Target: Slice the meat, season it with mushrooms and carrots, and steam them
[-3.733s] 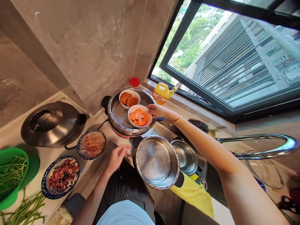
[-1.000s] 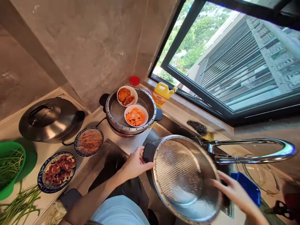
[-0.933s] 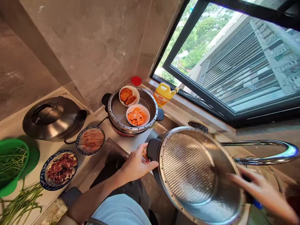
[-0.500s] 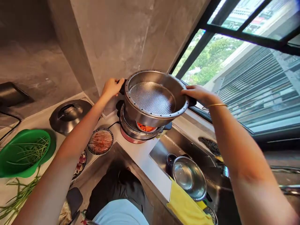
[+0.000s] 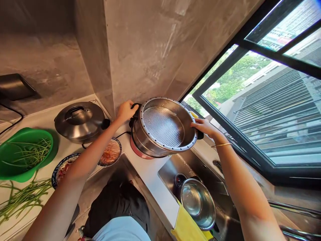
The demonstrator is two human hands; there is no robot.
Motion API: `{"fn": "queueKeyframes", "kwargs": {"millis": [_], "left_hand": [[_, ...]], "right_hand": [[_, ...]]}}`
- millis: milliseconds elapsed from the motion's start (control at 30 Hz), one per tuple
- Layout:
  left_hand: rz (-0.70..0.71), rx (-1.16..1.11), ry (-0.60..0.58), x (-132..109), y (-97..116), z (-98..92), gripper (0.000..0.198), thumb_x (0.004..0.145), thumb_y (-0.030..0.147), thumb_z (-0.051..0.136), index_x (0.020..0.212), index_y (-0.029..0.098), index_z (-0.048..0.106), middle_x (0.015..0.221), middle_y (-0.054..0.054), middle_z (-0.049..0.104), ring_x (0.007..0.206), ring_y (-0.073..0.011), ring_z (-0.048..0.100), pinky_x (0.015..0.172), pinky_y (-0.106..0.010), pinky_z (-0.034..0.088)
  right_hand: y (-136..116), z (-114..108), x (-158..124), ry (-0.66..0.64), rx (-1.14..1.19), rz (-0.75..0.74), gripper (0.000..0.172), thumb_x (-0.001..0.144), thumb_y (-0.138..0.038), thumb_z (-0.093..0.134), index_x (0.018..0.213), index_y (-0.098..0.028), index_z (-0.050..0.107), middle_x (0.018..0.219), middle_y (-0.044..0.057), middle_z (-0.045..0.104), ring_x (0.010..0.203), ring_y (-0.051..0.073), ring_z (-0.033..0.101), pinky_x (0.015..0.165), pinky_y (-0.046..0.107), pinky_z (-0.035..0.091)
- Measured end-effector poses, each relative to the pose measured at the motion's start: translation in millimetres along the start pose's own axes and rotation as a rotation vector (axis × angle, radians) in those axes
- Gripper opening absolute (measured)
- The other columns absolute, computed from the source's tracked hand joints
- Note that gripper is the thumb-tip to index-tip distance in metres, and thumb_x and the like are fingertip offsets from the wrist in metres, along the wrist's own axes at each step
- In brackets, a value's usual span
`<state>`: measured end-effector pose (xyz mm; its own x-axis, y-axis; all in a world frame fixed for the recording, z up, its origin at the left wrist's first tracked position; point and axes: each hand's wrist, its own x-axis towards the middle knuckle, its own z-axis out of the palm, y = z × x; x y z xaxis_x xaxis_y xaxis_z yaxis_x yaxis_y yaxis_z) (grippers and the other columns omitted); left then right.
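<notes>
A round stainless-steel steamer tier (image 5: 163, 125) with a textured bottom and small dots around its rim sits at the corner of the counter. Its black left handle is in the grip of my left hand (image 5: 127, 111). On the opposite side, my right hand (image 5: 205, 127) is closed on the right handle, thumb over the rim. Beneath the tier is a lower steel tier (image 5: 142, 144) on a red base (image 5: 140, 150); the two look stacked, and what the lower one holds is hidden. Nothing lies inside the upper tier.
Left are a lidded steel pot (image 5: 79, 124), a green colander (image 5: 22, 157) of green stalks, loose stalks (image 5: 25, 197), a wrapped dish (image 5: 110, 152) and a patterned bowl (image 5: 56, 174). The sink (image 5: 168, 169) holds a steel pot (image 5: 198, 204). A window (image 5: 250, 100) flanks my right arm.
Both hands have lowered the steamer tier onto the lower tier, covering the bowl of orange food seen there before. The camera view has shifted too.
</notes>
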<state>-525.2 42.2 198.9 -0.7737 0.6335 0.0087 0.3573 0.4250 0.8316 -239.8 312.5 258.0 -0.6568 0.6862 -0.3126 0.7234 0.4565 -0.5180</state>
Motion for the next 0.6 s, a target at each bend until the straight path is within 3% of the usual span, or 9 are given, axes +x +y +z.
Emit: {"fn": "queueKeyframes", "kwargs": {"millis": [167,367,467,600], "left_hand": [[0.02,-0.135,0.011,-2.0,-12.2,7.3,0.028,0.085,0.045,0.05,0.095,0.019,0.058,0.054,0.003,0.055,0.045,-0.0136,0.05,0.051,-0.024,0.035],[0.113,-0.219,0.077,13.0,-29.4,19.8,0.029,0.081,0.047,0.054,0.083,0.018,0.061,0.062,0.002,0.053,0.061,-0.0136,0.052,0.059,-0.024,0.038],[0.101,-0.374,-0.023,17.2,-34.3,23.5,0.036,0.083,0.051,0.05,0.087,0.017,0.063,0.079,-0.002,0.063,0.077,-0.0168,0.057,0.071,-0.027,0.043],[-0.048,-0.578,-0.188,17.8,-38.4,24.0,0.05,0.082,0.059,0.048,0.108,0.02,0.063,0.109,-0.007,0.066,0.1,-0.0239,0.059,0.088,-0.037,0.044]], "right_hand": [[8.6,13.6,-0.5,0.082,-0.005,-0.036,0.028,0.067,-0.038,0.056,0.082,-0.016,0.064,0.066,0.002,0.062,0.058,0.013,0.053,0.056,0.025,0.044],[8.5,24.5,-4.3,0.294,-0.209,0.019,0.038,0.071,-0.04,0.05,0.098,-0.02,0.069,0.089,0.007,0.068,0.083,0.025,0.061,0.079,0.038,0.047],[3.1,27.6,-10.0,0.291,-0.231,0.039,0.04,0.073,-0.041,0.049,0.102,-0.021,0.069,0.092,0.007,0.068,0.088,0.028,0.061,0.084,0.042,0.046],[1.2,29.2,-11.3,0.323,-0.269,0.05,0.042,0.075,-0.045,0.048,0.105,-0.023,0.069,0.092,0.008,0.068,0.089,0.03,0.061,0.084,0.044,0.046]]}}
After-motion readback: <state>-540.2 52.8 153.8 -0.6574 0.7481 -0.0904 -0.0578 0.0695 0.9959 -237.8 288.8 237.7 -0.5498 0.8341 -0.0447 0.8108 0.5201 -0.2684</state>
